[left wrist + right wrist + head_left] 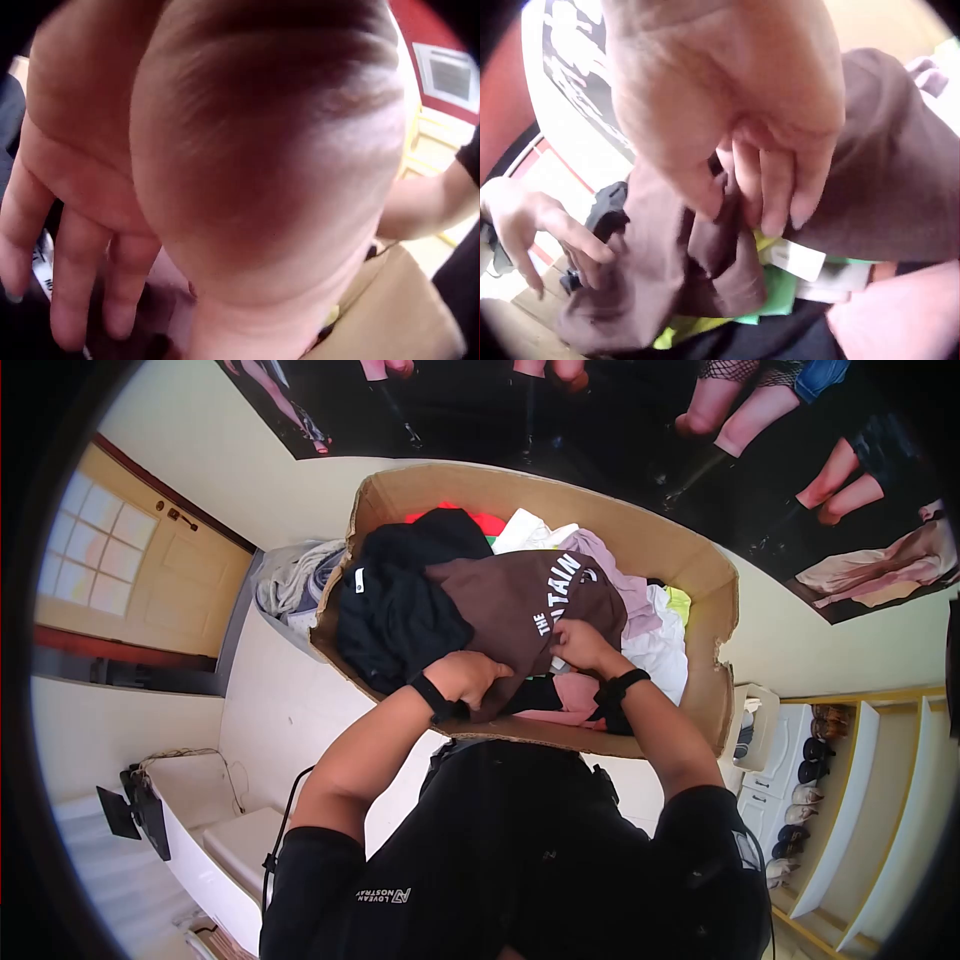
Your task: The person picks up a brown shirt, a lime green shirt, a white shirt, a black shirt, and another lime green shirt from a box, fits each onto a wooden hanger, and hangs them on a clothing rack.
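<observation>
A brown garment [500, 595] with white lettering lies on top of the clothes in a large cardboard box [725, 650]. My right hand [588, 648] pinches a fold of it; in the right wrist view the fold bunches between thumb and fingers [776, 195]. Just below those fingertips are a white tag [796, 259] and green and yellow pieces. My left hand [467, 678] is at the garment's near-left edge, its fingers [79, 277] extended and loose over the cloth. To its left is a black garment [400, 610] with a small white label.
White [660, 650], mauve [605, 565], red and pink [570, 695] clothes fill the rest of the box. A bundle of grey cloth [295, 580] sits outside its left end. On the right stand a small bin [752, 725] and shelves [850, 810] with several caps.
</observation>
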